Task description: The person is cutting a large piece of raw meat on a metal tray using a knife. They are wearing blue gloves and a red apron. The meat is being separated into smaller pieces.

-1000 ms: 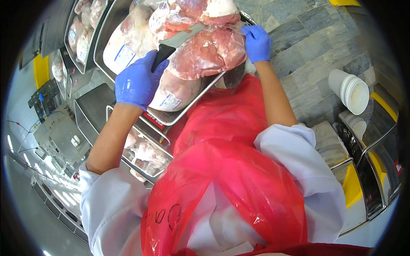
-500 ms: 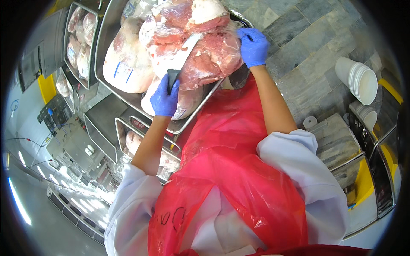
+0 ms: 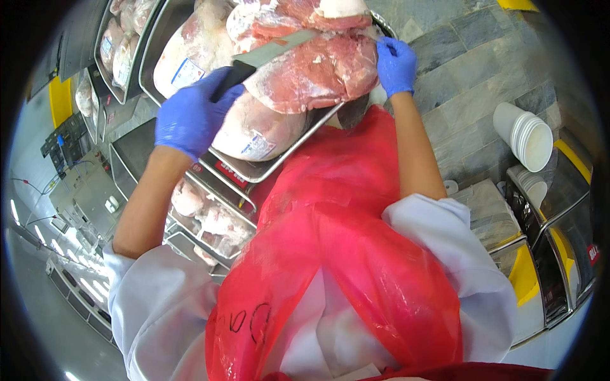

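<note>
My left hand (image 3: 194, 114), in a blue glove, is wrapped round the black handle of a knife (image 3: 276, 49). The wide blade lies nearly flat across a large raw cut of red meat (image 3: 324, 73), its tip toward the upper right. At the meat's right edge my right hand (image 3: 397, 65), also gloved in blue, has its fingers pinched together. Whatever is in that pinch is too small to make out. Below and left of the open cut are plastic-wrapped pieces of meat (image 3: 260, 127) with labels. All this meat is in a metal tray (image 3: 298, 141).
Another tray of bagged meat (image 3: 119, 54) stands at the upper left. More meat (image 3: 210, 216) sits on lower rack levels beside my left forearm. Stacked white buckets (image 3: 532, 140) are on the right, near metal-framed carts (image 3: 527, 286). Grey tile floor (image 3: 457, 82) shows beyond my right hand.
My left hand has drawn closer and left, and the knife has turned flatter, its blade now higher on the meat. My right hand stays pinched at the meat's edge. The whole view has shifted slightly.
</note>
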A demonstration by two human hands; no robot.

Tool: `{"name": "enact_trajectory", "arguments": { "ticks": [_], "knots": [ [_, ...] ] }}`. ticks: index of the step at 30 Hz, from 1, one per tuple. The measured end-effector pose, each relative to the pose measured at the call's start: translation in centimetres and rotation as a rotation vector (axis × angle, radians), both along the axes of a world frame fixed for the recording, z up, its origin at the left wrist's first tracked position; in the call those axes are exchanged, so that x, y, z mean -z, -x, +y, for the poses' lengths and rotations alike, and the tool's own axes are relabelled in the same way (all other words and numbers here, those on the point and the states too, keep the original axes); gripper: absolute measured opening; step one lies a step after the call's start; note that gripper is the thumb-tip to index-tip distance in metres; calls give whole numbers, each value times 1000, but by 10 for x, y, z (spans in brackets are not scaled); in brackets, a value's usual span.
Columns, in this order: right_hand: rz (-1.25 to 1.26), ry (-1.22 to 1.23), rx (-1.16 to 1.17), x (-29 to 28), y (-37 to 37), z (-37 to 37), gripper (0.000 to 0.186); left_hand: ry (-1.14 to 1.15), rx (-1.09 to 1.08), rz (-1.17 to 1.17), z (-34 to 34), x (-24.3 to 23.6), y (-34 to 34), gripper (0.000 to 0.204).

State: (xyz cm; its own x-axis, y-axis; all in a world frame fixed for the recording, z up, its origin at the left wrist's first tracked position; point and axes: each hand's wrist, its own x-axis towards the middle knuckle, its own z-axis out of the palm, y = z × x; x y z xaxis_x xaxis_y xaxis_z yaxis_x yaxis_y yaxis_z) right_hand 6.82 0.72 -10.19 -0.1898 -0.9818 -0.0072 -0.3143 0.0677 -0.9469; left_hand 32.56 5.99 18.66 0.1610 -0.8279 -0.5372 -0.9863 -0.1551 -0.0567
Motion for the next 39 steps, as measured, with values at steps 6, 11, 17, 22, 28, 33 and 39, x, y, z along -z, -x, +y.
{"name": "enact_trajectory", "arguments": {
  "ticks": [6, 11, 17, 22, 28, 33, 39],
  "knots": [
    [-15, -8, -14, -20, -8, 22, 22, 168, -68, 213, 43, 132, 10, 53],
    [29, -66, 16, -37, -5, 48, 22, 239, -224, 266, 65, 133, 22, 51],
    [196, 79, -11, -62, -15, 41, 28, 258, -307, 189, 84, 61, -26, 52],
    [350, 144, -114, -60, -26, 29, 42, 362, -106, 188, 76, 59, -26, 50],
    [411, 91, -64, -51, -27, 14, 65, 324, -19, 66, 61, 44, -51, 53],
    [-237, -168, -112, -42, -36, -8, 63, 415, 239, 23, 31, 43, -66, 52],
    [73, -129, 78, -41, -43, 8, 36, 436, 530, 5, -13, 13, -65, 52]
  ]
}}
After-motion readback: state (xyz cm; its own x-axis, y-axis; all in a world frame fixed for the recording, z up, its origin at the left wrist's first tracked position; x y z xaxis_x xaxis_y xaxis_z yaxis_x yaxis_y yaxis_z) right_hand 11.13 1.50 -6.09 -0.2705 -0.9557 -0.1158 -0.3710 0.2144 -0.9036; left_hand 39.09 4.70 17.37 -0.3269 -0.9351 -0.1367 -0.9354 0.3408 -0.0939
